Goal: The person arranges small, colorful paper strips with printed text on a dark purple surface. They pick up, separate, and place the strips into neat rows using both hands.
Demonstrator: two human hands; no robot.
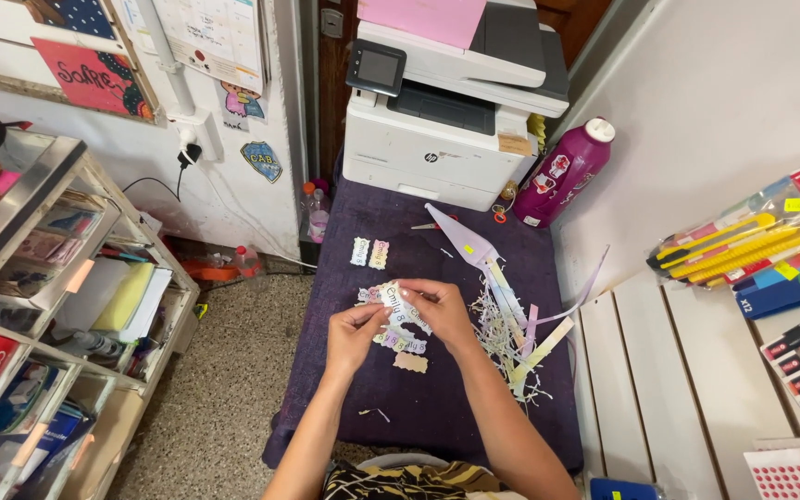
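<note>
My left hand [356, 326] and right hand [439, 310] both pinch a small scallop-edged, pastel-printed paper label [402, 306], held just above the purple cloth-covered counter [437, 407]. I judge that light grips at opposite edges would keep the label uncreased. More cut labels [398, 343] lie below it, paper trimmings [506, 338] beside.

Looks like a small stationery or print shop: a big white printer [456, 93] at the back, glass display shelves [39, 278] of paper goods on the left, and packaged yellow utility knives [743, 245] racked at right (plus sticker sheets [793, 472]).
</note>
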